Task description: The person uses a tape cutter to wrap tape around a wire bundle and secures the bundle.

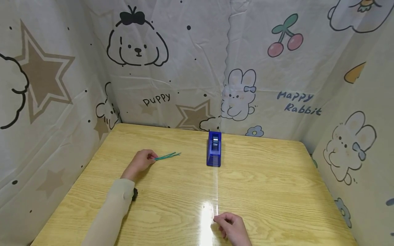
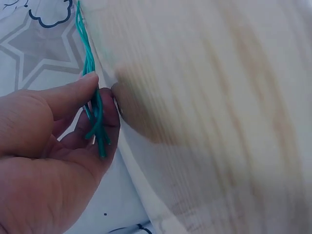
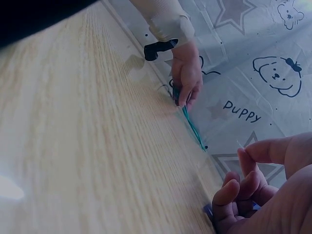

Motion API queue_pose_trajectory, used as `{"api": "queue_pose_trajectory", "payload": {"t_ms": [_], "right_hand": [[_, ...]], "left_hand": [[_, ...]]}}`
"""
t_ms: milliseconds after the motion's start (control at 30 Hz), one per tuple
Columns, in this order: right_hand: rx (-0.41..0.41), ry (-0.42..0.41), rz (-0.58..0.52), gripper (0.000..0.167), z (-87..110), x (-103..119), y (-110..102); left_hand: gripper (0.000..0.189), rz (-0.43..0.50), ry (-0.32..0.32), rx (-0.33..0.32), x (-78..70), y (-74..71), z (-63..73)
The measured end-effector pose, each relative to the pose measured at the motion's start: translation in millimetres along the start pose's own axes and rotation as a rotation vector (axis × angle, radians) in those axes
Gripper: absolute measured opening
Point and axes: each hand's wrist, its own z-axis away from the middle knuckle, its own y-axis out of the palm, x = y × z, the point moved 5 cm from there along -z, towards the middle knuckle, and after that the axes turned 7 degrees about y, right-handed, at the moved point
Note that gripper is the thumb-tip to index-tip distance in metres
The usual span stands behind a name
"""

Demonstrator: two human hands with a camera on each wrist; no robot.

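Observation:
My left hand [image 1: 144, 160] pinches a small bundle of thin green wires [image 1: 167, 156] over the left part of the table. In the left wrist view, thumb and fingertips hold the wires [image 2: 87, 53] near their cut ends, which spread below the grip. A blue tape dispenser [image 1: 213, 159] stands at the back middle. From it a long strip of clear tape [image 1: 215, 184] runs toward the near side. Its near end is between the thumb and index finger of my right hand [image 1: 232, 227], whose other fingers curl loosely in the right wrist view.
The wood-grain table [image 1: 271, 184] backs onto a printed cloth [image 1: 191, 68], which also hangs along its left and right sides. Bright glare lies on the tabletop at the near middle. A black band [image 1: 134, 194] shows at my left sleeve.

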Motion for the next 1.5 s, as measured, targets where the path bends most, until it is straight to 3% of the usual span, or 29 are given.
{"api": "queue_pose_trajectory", "payload": {"t_ms": [1000,1500], "right_hand": [[-0.002,-0.003,0.007,0.028,0.9,0.7,-0.2],[0.003,-0.001,0.016,0.029,1.5,1.9,-0.9]], "left_hand": [[0.010,0.046,-0.065,-0.037,-0.7,-4.5,5.6],[0.012,0.214,-0.011,-0.002,-2.9,3.5,3.3]]}}
